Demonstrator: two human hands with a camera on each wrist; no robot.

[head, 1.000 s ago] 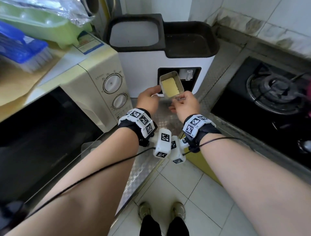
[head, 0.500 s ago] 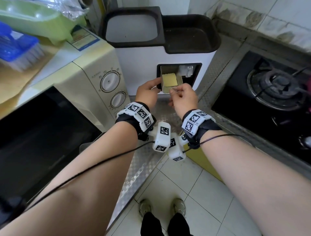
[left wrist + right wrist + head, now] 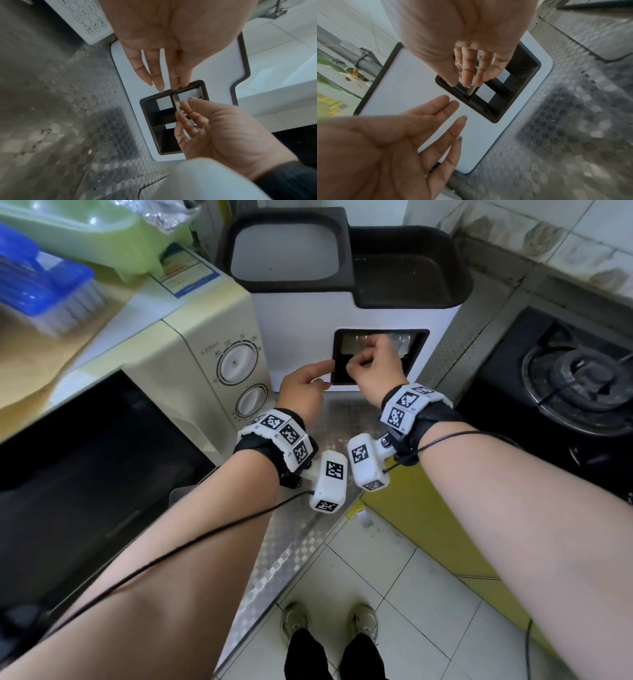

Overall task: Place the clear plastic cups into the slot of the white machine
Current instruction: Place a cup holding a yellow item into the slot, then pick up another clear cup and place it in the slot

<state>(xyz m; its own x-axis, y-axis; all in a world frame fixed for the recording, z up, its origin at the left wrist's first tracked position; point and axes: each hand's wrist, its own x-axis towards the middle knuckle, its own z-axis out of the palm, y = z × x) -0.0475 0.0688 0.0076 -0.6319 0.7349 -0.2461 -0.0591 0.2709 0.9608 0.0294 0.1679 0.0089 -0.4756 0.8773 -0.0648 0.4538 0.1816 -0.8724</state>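
The white machine (image 3: 294, 337) stands on the counter with a dark-framed slot (image 3: 416, 347) in its front. A clear plastic cup (image 3: 352, 345) sits inside the slot's left part, seen edge-on in the wrist views (image 3: 176, 102) (image 3: 471, 90). My right hand (image 3: 359, 361) (image 3: 185, 106) (image 3: 464, 82) reaches into the slot and pinches the cup's rim between thumb and fingers. With straight fingers and nothing in it, my left hand (image 3: 325, 371) (image 3: 164, 86) (image 3: 457, 115) has its tips at the slot's left edge. The cup's inner end is hidden.
A cream microwave (image 3: 191, 364) stands close on the left, carrying a blue brush (image 3: 44, 289) and a green container (image 3: 85, 231). A black gas stove (image 3: 575, 381) lies to the right. The patterned metal counter (image 3: 342, 419) runs under both wrists.
The cup went from in front of the machine into the slot. My left hand let go of it and opened; my right hand followed the cup inward.
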